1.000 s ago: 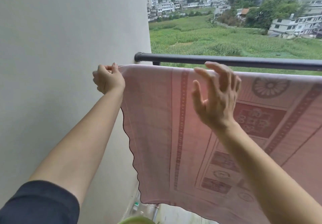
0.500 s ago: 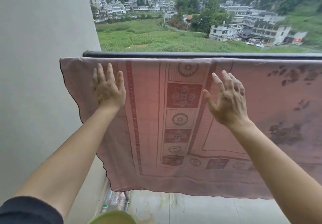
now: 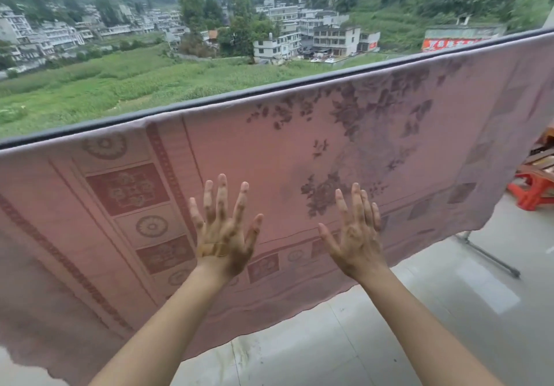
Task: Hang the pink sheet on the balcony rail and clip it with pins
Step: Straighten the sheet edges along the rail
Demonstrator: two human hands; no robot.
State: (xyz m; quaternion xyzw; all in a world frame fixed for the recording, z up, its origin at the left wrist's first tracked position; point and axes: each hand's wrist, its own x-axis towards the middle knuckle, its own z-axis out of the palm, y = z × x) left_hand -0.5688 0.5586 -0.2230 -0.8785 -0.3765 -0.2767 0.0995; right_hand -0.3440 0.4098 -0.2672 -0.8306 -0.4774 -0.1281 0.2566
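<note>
The pink sheet (image 3: 269,151), patterned with dark red borders and flowers, hangs draped over the dark balcony rail (image 3: 209,102) across nearly the whole view. My left hand (image 3: 223,229) is spread flat against the sheet's lower middle, fingers apart, with a plaster on its back. My right hand (image 3: 355,234) is spread the same way a little to the right, beside a flower print. Neither hand holds anything. No pins are in sight.
Below the sheet lies the pale concrete balcony floor (image 3: 389,325). A metal stand leg (image 3: 488,253) slants across the floor at the right. A red stool (image 3: 532,187) and some wooden pieces stand at the far right. Beyond the rail are fields and buildings.
My left hand let go of the sheet's corner by the wall. Both hands slid right and down across the sheet, spread flat. The view swung right, and the wall is out of sight.
</note>
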